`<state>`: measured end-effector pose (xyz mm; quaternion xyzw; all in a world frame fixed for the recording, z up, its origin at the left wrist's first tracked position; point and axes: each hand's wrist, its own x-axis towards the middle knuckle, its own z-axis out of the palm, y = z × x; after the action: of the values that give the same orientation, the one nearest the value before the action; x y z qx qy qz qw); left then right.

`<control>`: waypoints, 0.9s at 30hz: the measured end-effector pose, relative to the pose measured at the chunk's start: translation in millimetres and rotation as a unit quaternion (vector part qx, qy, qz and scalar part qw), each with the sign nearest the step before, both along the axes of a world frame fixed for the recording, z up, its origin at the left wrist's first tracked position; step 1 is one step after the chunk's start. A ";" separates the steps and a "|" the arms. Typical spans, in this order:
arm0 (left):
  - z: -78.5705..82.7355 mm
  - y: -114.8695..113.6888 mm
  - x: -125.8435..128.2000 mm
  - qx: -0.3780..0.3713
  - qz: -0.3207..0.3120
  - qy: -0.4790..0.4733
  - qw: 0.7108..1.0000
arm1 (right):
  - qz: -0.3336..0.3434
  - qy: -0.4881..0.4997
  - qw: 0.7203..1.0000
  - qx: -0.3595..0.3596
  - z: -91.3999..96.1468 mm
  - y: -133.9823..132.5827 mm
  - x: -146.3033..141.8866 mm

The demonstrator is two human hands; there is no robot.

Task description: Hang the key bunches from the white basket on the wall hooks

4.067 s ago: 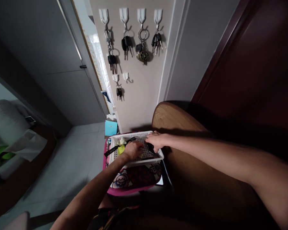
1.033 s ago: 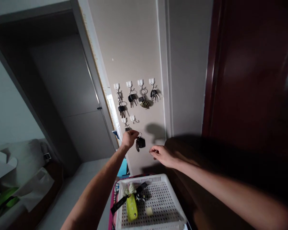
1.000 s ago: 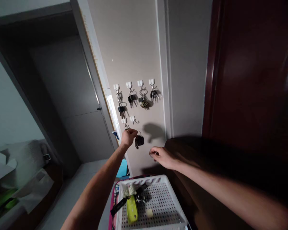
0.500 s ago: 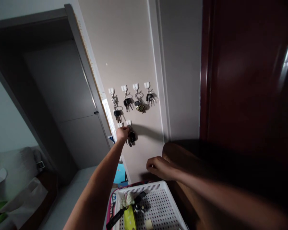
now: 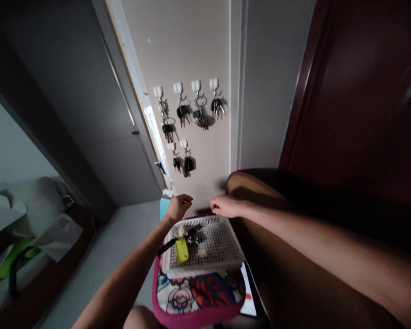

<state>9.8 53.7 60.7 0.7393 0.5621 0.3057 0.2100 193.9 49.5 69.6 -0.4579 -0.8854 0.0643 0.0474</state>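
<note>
My left hand (image 5: 180, 207) is above the back left of a white perforated basket (image 5: 238, 246), its fingers loosely apart with nothing visible in them. My right hand (image 5: 225, 205) hovers over the basket's back right, fingers curled in with nothing showing. In the basket lie a yellow-green key case (image 5: 182, 250) with a black strap (image 5: 167, 246), a whitish charm (image 5: 182, 231), dark keys (image 5: 195, 237) and a small pale block (image 5: 202, 252). On the wall, a car key (image 5: 188, 164) and small black keys (image 5: 177, 163) hang from the lower white hooks (image 5: 184, 144).
Several bunches of keys (image 5: 182, 112) hang in the upper row, one with a bronze round charm (image 5: 202, 121). The basket rests on a flowered seat (image 5: 180, 299) with pink edging. A brown wooden piece (image 5: 256, 189) stands right, before a dark red door (image 5: 349, 114). A grey door (image 5: 99, 114) is left.
My left hand has come away from the lower hooks and down to the basket, leaving both lower bunches hanging. The view has tipped downward, showing more of the seat.
</note>
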 end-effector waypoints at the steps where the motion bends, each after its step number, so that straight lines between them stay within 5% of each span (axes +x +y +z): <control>1: -10.0 -9.5 -3.9 -0.007 -0.011 0.034 0.999 | 0.003 -0.023 1.000 -0.006 -1.9 0.1 0.3; 5: -37.1 -41.0 -19.8 -0.021 -0.032 0.171 0.984 | 0.012 -0.088 0.996 -0.027 -6.7 -0.8 -0.2; 12: -52.3 -60.3 -21.0 -0.012 -0.001 0.329 0.944 | 0.002 -0.143 0.989 -0.046 -4.4 -8.3 -3.6; 19: -57.9 -41.7 -17.1 -0.056 -0.036 0.213 0.975 | -0.004 -0.112 0.993 -0.047 -2.2 -12.4 -5.4; 27: -47.6 -56.5 0.0 -0.131 -0.142 -0.007 0.981 | 0.005 -0.033 0.999 -0.014 -9.7 -12.5 0.5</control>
<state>9.8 -2.7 13.1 0.7755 0.4849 0.2015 0.3506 194.4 37.0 60.0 -0.4558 -0.8878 0.0617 0.0114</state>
